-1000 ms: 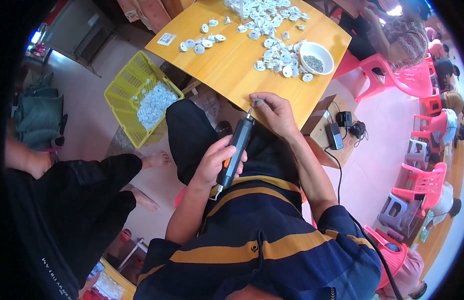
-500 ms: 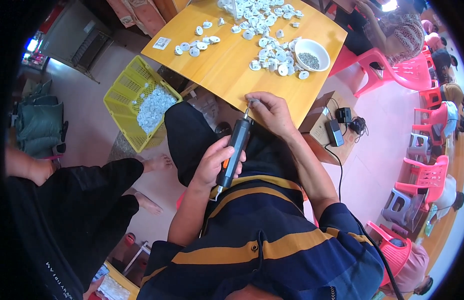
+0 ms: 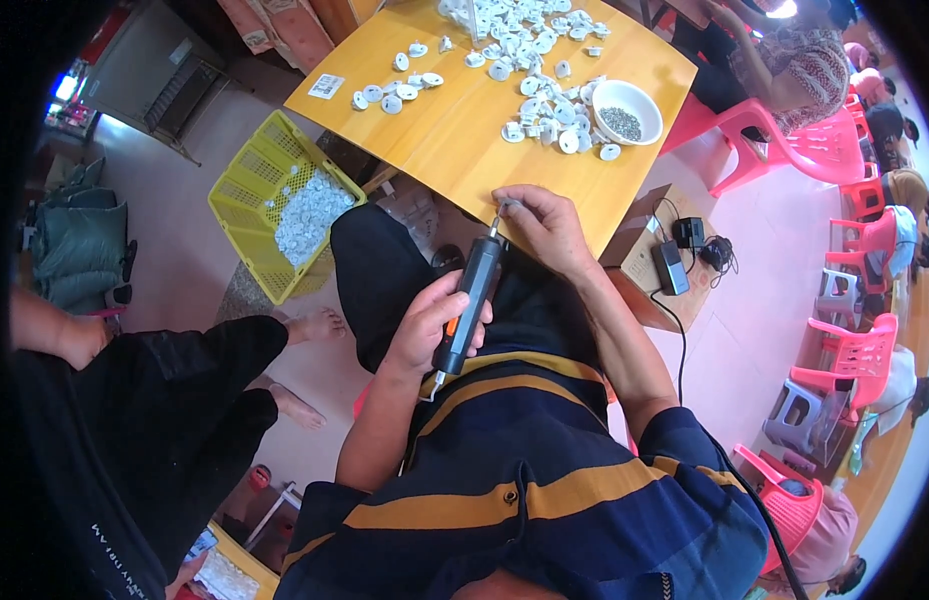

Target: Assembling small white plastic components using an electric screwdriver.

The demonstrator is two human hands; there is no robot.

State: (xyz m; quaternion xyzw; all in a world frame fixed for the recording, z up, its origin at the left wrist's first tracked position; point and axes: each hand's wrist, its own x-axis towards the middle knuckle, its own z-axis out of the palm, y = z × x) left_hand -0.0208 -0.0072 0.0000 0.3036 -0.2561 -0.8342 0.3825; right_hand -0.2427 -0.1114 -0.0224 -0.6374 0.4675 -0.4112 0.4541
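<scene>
My left hand (image 3: 436, 325) is wrapped round the dark body of an electric screwdriver (image 3: 468, 300), whose bit points up and away from me over the near table edge. At the bit's tip, the thumb and fingers of my right hand (image 3: 544, 222) pinch together. Whatever sits between those fingertips is too small or too hidden to name. Beyond my hands, many white round plastic parts (image 3: 554, 110) lie heaped on the wooden table (image 3: 424, 140). A white bowl (image 3: 647, 104) of small metal screws (image 3: 619, 122) stands at their right.
A yellow basket (image 3: 246, 180) of white parts stands on the floor left of the table. On the right, a cardboard box (image 3: 644, 250) carries a power adapter (image 3: 670, 266) and cables. Another person's legs (image 3: 214, 370) are close on my left; pink chairs (image 3: 784, 150) line the right.
Almost nothing differs. My hands and the screwdriver stay in the same place; the view has shifted very slightly.
</scene>
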